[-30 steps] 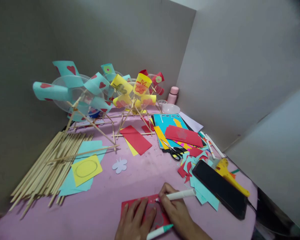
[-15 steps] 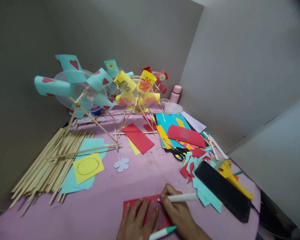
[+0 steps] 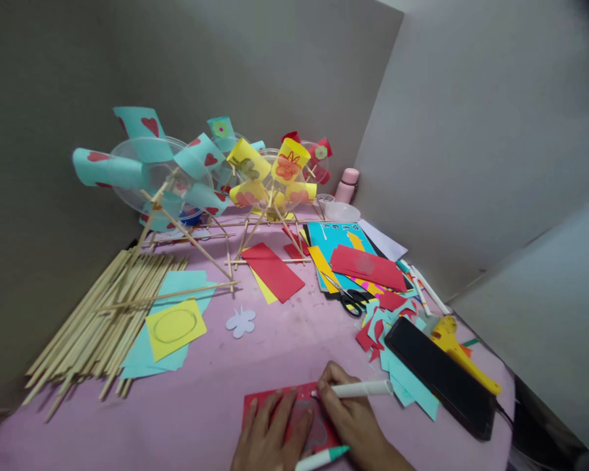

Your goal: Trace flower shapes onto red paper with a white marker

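Observation:
At the near edge of the table, a red sheet of paper lies under both hands, with a faint curved outline drawn on it. My left hand is spread flat on the sheet. My right hand grips a white marker, its tip touching the upper part of the paper. A second white marker with a green end lies beside my left thumb; whether that hand touches it I cannot tell. Farther forward sits a pale butterfly-shaped paper cutout.
Stick-framed paper wheels stand at the back. Bamboo sticks and a yellow paper with an oval lie left. On the right are scissors, paper scraps, a phone and a yellow glue gun.
The whole view has shifted slightly. Both hands hold nearly the same pose, with the marker tip still on the upper part of the red paper.

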A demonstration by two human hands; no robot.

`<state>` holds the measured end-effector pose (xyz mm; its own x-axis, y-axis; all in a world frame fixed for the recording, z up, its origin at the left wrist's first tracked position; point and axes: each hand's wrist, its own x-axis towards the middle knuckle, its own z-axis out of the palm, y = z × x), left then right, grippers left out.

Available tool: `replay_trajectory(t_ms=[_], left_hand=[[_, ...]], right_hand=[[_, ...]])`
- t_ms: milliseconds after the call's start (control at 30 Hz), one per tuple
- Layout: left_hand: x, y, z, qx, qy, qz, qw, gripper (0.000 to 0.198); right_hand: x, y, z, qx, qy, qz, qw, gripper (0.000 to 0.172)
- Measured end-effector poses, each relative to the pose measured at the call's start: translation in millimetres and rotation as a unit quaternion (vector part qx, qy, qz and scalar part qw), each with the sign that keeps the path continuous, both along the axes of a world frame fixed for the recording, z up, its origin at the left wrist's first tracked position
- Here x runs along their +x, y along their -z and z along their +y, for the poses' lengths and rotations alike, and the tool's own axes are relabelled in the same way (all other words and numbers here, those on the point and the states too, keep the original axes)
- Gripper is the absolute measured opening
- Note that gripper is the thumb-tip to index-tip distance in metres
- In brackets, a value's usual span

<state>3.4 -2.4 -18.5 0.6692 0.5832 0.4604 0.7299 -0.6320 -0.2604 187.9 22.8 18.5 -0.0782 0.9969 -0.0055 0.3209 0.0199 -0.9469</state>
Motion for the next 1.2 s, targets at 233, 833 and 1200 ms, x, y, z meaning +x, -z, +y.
replay_trajectory(t_ms=[233,833,1200], left_hand=[[-0.3,-1.1,-2.9,-0.002,0.003,0.002,1.000,0.045],[-30.6,-48.6,4.6,-0.252,-0.159,-0.304,0.905,0.035],[-28.0,-60.0,14.3,-0.379,-0.238,-0.308,0.840,0.017]], right_hand=[[1.4,-0.3,-4.0,-0.019,0.011,0.052,0.998,0.030],[46.5,-8.1,-10.8,0.134,0.059,-0.173,0.974,0.012],[49.8,-13.2,-14.6,0.096,-0.020,-0.099,0.990,0.038]])
